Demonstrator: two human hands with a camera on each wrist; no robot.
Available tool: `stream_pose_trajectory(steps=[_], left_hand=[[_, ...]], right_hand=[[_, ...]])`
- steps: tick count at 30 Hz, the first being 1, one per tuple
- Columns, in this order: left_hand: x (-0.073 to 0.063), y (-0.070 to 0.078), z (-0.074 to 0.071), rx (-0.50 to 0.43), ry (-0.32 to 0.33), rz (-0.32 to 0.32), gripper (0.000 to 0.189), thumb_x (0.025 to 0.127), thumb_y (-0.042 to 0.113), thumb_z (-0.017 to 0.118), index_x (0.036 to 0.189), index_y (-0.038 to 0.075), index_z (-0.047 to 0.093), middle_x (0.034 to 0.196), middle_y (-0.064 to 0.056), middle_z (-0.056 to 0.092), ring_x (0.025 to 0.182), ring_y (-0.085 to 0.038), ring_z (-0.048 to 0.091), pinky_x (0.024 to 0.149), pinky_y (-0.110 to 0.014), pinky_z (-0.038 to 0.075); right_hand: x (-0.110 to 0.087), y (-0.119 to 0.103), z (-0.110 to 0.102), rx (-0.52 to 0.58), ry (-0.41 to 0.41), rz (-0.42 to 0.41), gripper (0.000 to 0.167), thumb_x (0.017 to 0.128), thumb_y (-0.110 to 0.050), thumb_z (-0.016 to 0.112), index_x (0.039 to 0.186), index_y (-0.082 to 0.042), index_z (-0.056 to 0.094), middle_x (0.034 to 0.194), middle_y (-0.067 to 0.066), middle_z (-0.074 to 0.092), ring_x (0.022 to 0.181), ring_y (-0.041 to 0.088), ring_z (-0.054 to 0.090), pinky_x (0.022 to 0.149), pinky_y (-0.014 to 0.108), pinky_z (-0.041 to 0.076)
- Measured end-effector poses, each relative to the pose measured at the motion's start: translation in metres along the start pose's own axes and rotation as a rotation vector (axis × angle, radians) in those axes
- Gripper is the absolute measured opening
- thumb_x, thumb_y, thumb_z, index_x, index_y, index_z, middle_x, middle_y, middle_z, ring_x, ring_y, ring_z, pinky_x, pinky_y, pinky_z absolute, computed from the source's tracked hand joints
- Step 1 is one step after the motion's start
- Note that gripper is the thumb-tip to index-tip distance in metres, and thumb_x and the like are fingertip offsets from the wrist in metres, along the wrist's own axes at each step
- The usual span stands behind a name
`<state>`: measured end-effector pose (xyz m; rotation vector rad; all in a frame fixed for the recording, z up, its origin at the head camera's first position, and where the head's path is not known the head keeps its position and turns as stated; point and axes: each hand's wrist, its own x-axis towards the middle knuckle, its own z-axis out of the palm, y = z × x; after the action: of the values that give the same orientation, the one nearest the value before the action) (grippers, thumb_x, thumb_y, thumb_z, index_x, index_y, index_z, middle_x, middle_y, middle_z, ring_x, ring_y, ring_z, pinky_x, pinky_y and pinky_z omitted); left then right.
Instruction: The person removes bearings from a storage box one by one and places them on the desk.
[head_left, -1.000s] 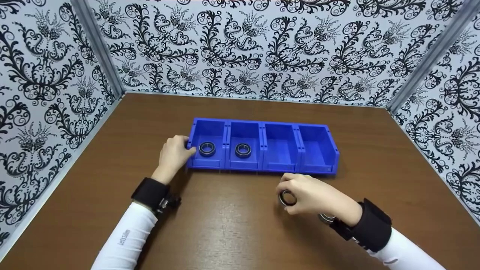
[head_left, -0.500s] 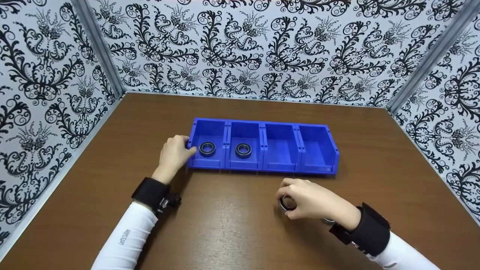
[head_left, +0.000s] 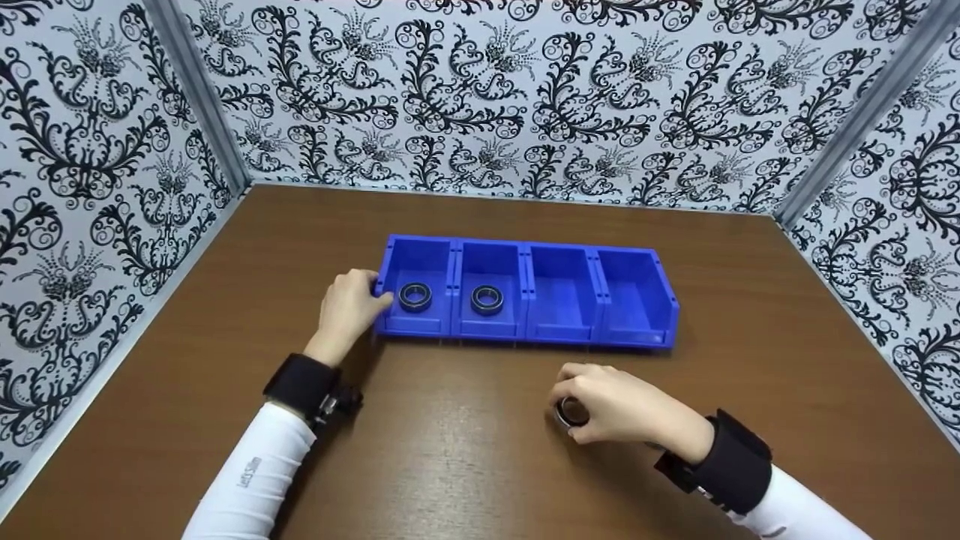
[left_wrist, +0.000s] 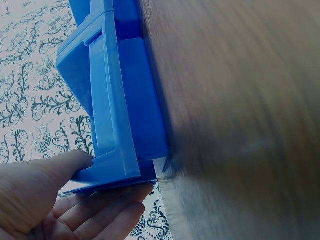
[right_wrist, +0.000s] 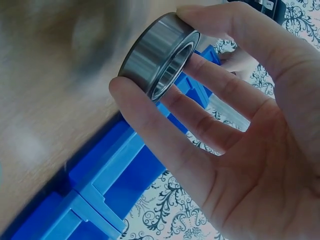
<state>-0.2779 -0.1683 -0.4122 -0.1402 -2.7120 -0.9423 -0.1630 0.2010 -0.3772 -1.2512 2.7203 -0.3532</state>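
Note:
A row of joined blue storage bins [head_left: 562, 300] stands on the table. My left hand [head_left: 347, 309] grips the side wall of the leftmost bin, its thumb on the inner side and its fingers outside, as the left wrist view shows. One ball bearing [head_left: 415, 308] lies flat in that leftmost bin, and a second bearing [head_left: 487, 310] in the bin beside it. In front of the row, my right hand [head_left: 622, 405] pinches another steel ball bearing [right_wrist: 150, 52] by its rim between thumb and fingertip, holding it tilted close over the table.
Beneath my right wrist a further bearing [head_left: 655, 445] is almost wholly hidden. The brown table [head_left: 450, 450] is bordered by patterned panels [head_left: 487, 97] at the back and both sides, with grey metal posts [head_left: 199, 97] at the corners.
My right hand has drawn slightly back from the bins toward me with the bearing in its fingers. Its wrist now covers most of the bearing behind it. My left hand stays put.

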Motion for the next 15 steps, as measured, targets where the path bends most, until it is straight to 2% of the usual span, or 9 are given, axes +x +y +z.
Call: stream_pose_trajectory(steps=[6, 15], left_hand=[[0.0003, 0.0009, 0.0000, 0.001, -0.002, -0.006, 0.010, 0.082, 0.012, 0.072, 0.087, 0.003, 0.074, 0.075, -0.010, 0.064, 0.066, -0.026, 0.054, 0.061, -0.049, 0.048], [-0.0002, 0.0008, -0.0003, -0.002, 0.011, -0.008, 0.006, 0.079, 0.011, 0.071, 0.080, 0.005, 0.071, 0.071, -0.010, 0.062, 0.064, -0.028, 0.051, 0.058, -0.050, 0.046]], right_hand=[[0.0002, 0.0009, 0.0033, 0.015, -0.009, 0.005, 0.032, 0.073, -0.008, 0.079, 0.105, -0.013, 0.075, 0.101, 0.001, 0.062, 0.080, 0.010, 0.054, 0.069, 0.031, 0.047], [-0.0003, 0.0013, 0.0102, 0.016, 0.025, -0.021, 0.033, 0.070, -0.006, 0.078, 0.102, -0.013, 0.076, 0.098, -0.002, 0.063, 0.083, 0.012, 0.060, 0.070, 0.030, 0.051]])
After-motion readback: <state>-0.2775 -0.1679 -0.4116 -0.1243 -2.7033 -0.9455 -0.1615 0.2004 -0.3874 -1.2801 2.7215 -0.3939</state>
